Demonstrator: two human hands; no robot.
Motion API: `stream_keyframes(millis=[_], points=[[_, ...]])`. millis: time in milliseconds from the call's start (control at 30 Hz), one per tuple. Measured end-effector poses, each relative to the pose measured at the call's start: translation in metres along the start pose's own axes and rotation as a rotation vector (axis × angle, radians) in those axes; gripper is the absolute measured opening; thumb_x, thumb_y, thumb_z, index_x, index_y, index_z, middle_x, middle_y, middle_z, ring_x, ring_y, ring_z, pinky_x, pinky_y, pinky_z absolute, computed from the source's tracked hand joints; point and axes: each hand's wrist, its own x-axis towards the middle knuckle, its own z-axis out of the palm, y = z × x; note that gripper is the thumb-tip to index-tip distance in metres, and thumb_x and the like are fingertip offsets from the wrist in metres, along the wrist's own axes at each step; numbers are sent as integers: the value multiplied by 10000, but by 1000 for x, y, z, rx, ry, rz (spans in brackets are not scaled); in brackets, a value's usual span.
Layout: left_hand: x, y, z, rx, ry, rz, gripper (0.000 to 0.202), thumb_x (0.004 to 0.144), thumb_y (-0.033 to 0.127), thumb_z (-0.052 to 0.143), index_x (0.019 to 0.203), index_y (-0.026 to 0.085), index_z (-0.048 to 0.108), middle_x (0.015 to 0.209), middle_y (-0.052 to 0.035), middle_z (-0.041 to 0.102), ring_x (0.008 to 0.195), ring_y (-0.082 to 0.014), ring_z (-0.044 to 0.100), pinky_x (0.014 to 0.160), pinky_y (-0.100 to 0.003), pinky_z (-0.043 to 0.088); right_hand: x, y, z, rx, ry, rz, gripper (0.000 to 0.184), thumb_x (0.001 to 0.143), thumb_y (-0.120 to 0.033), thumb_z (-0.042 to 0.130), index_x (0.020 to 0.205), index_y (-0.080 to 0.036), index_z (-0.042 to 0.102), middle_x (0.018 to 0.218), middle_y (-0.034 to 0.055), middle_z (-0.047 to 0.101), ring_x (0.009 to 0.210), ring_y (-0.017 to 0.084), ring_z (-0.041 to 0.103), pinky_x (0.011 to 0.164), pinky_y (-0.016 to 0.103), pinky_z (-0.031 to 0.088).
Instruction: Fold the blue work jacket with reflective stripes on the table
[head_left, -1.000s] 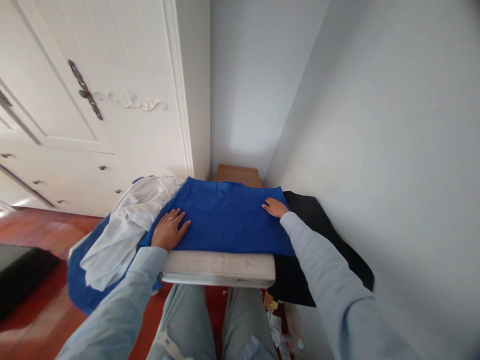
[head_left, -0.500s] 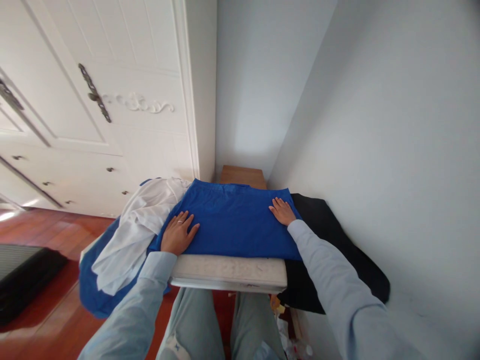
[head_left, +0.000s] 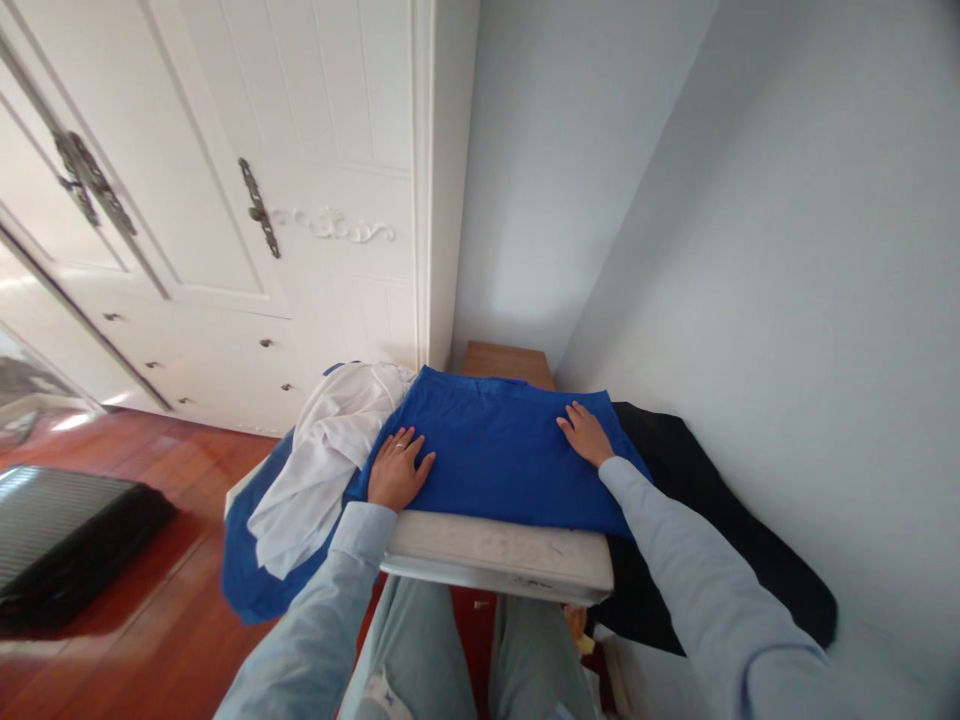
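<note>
Left hand and right hand, grip open on both, lie on the smooth blue fabric garment across the pale, thick-edged worktop; the white panelled wardrobe stands shut, contents hidden.

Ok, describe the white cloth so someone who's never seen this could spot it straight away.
Start at the white wardrobe, then find the pale padded board near its right end. The white cloth lies just left of the left hand, which rests on a blue cloth. It's the only white cloth there, rumpled into loose folds.

Wardrobe cut off, wooden surface partly hidden
</note>
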Motion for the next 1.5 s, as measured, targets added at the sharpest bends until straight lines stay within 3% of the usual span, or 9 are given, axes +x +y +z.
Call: stream_keyframes(millis=[100,233,300,400,667,1133,1333,1400,1500], points=[[0,0,1,-25,27,-7,494,963,465,438,1270,152,666,1405,-152,577,1356,-317,487,1153,-493,361,3,-63,-5,141,77,-318,600,1028,-474,260,1512,-153,413,1570,133,375,1478,249,306,1207,491,255],[-1,1,-1,-63,36,-12,462,963,442,453,1253,159,676,1392,-152,587,1351,-321,493,1147,-501,371,13,-169,-2,229,-37,-767,565,1037,-501,293,1503,-213,430,1585,83,356,1491,218,275,1223,458,228],[-2,1,-2,-81,30,-11,453,962,424,463,1257,150,672,1385,-158,593,1347,-324,497,1148,-504,371,25,-212,6,230,-91,-887,568,1044,-486,292,1496,-173,437,1584,113,352,1490,232,275,1222,463,223],[-3,1,-2,-111,39,-22,435,955,399,484,1253,142,671,1375,-168,598,1348,-329,494,1152,-512,367,47,-250,20,207,-163,-899,595,1049,-479,282,1495,-113,426,1579,156,348,1482,259,292,1214,464,235],[-6,-1,4,-190,106,-35,352,945,352,514,1193,184,700,1362,-143,612,1330,-315,517,1145,-514,393,97,-243,44,130,-155,-692,705,1029,-573,197,1534,-105,350,1603,166,285,1498,277,244,1222,474,195],[-7,3,-1,-225,160,-46,294,912,260,571,1158,159,695,1322,-128,644,1308,-297,540,1132,-512,411,131,-248,39,79,-228,-480,697,1021,-574,208,1573,-153,262,1636,116,215,1517,257,182,1225,443,137],[-7,4,-2,-244,169,-58,276,896,243,595,1136,161,703,1308,-126,652,1309,-296,538,1137,-510,406,131,-266,29,89,-169,-308,740,1028,-538,233,1521,8,309,1556,285,313,1469,362,285,1163,569,235],[-7,4,-2,-248,168,-59,274,897,246,593,1134,162,704,1306,-127,653,1309,-296,538,1137,-510,406,122,-277,26,118,-102,-368,705,1036,-510,247,1535,-15,283,1577,249,300,1488,310,256,1194,515,208],[-6,4,-2,-245,161,-57,275,898,248,588,1130,159,707,1298,-134,655,1305,-304,541,1130,-507,413,104,-291,27,192,-12,-732,645,1036,-515,274,1529,-105,349,1591,154,332,1500,224,241,1233,408,155]])
